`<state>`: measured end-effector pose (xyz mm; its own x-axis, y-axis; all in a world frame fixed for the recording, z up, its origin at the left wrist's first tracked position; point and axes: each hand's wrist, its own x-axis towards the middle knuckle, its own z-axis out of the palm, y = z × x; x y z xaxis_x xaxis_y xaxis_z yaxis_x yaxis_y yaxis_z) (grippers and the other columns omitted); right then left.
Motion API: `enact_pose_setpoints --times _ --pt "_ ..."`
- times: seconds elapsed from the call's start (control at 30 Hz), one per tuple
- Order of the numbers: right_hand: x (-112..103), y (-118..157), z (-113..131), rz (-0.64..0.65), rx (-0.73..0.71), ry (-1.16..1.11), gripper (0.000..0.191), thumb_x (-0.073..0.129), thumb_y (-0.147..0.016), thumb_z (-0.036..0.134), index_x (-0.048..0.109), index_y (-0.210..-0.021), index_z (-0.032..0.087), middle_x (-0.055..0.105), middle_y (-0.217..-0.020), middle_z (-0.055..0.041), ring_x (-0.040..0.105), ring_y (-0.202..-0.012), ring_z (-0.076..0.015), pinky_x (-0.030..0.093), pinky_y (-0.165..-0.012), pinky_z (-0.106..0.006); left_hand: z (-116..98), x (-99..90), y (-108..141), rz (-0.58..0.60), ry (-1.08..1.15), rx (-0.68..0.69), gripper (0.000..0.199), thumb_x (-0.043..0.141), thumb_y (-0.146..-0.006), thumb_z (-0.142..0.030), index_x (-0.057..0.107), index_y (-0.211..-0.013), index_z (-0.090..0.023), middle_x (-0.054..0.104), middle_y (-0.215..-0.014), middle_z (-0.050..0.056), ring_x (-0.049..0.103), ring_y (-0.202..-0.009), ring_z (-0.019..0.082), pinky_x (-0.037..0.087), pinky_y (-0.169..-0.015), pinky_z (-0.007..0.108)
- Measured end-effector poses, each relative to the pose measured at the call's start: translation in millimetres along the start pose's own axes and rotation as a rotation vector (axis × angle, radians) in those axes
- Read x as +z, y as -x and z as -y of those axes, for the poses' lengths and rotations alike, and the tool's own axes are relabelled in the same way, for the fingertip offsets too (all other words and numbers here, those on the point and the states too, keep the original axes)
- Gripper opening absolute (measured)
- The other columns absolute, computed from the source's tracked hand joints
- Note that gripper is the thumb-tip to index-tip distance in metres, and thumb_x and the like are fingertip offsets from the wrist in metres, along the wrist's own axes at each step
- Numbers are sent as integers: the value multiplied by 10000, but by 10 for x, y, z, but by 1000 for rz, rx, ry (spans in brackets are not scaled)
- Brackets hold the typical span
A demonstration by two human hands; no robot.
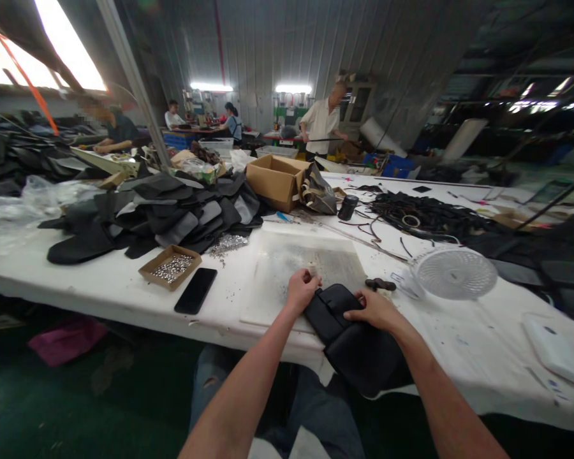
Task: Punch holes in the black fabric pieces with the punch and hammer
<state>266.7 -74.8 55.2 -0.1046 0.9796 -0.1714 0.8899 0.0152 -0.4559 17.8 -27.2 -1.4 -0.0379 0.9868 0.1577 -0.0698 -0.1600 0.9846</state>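
Observation:
A black leather-like bag piece [337,312] with a strap across it lies at the table's front edge, its lower part hanging over towards my lap. My right hand [375,309] grips its right side, thumb on top and fingers partly hidden behind. At its upper left corner, my left hand [303,290] is closed in a pinch; whatever sits between the fingertips is too small to make out. Beneath the bag piece is a pale work board [268,290]. A dark metal tool [381,284] rests just beyond my right hand.
Left of the board are a black phone [196,291] and a cardboard tray [169,266] of small metal fittings. Black cut pieces [172,207] are heaped behind, beside a cardboard box [275,182]. A white fan [454,274] stands at right. Several people work farther back.

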Motion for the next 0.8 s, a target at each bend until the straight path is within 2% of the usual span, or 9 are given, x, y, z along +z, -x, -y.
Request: enact_pose_setpoints --times 0.1,0.23,0.37,0.47,0.53,0.6,0.67,0.73,0.8 --pt "14 125 -7 49 -110 -62 273 825 -862 449 854 -1003 217 863 -1080 -86 802 -1001 -322 615 -900 -391 -144 -90 -53 -62 94 -47 234 809 -872 -420 746 -830 -199 828 -824 106 746 -773 224 550 -783 348" --pt "19 608 -9 -96 -292 -228 425 675 -1013 593 848 -1206 256 843 -1291 -95 776 -1192 -343 608 -1082 -468 -527 -416 -121 -198 135 4 269 812 -888 -454 767 -862 -191 852 -877 120 718 -793 213 540 -801 355" --pt "132 1164 128 -113 -237 -336 478 629 -1058 661 822 -1273 280 866 -1160 -72 809 -1029 -322 659 -937 -435 -960 -848 -120 -231 119 74 274 833 -894 -459 783 -901 -190 862 -913 116 697 -797 199 497 -771 340" --pt "287 1378 314 -120 -206 -458 523 647 -1046 694 801 -1341 290 848 -1312 -69 795 -1210 -339 650 -1040 -434 -1173 -1078 -71 -320 143 78 273 833 -908 -460 771 -904 -194 865 -928 106 684 -787 183 477 -757 328" --pt "376 1339 426 -106 -208 -551 567 636 -1057 691 760 -1434 287 809 -1434 -71 745 -1356 -344 610 -1150 -436 -1246 -1149 -18 -355 146 74 271 831 -915 -460 767 -899 -198 865 -931 100 686 -789 180 478 -751 323" --pt "437 1149 503 -91 -197 -568 547 588 -1085 663 747 -1430 269 803 -1442 -85 743 -1360 -343 606 -1144 -425 -1275 -1156 45 -356 132 76 270 829 -921 -461 769 -894 -200 864 -924 98 689 -791 183 484 -745 323" --pt "478 858 543 -116 -109 -403 461 539 -1112 579 766 -1302 227 837 -1313 -128 785 -1247 -352 621 -1059 -421 -1276 -1117 112 -341 112 82 266 827 -927 -458 771 -897 -200 862 -916 96 689 -789 186 486 -740 324" --pt "514 554 558 -156 23 -120 382 521 -1120 479 760 -1190 190 846 -1159 -172 807 -1131 -367 616 -973 -428 -1263 -1056 174 -317 93 79 265 821 -935 -459 773 -905 -200 860 -914 96 691 -792 189 494 -743 328" --pt "550 306 563 -179 113 85 352 515 -1125 421 748 -1170 161 835 -1090 -205 810 -1088 -382 599 -930 -438 -1245 -996 226 -288 77 71 265 819 -939 -462 776 -914 -202 860 -913 98 697 -803 197 515 -761 337"
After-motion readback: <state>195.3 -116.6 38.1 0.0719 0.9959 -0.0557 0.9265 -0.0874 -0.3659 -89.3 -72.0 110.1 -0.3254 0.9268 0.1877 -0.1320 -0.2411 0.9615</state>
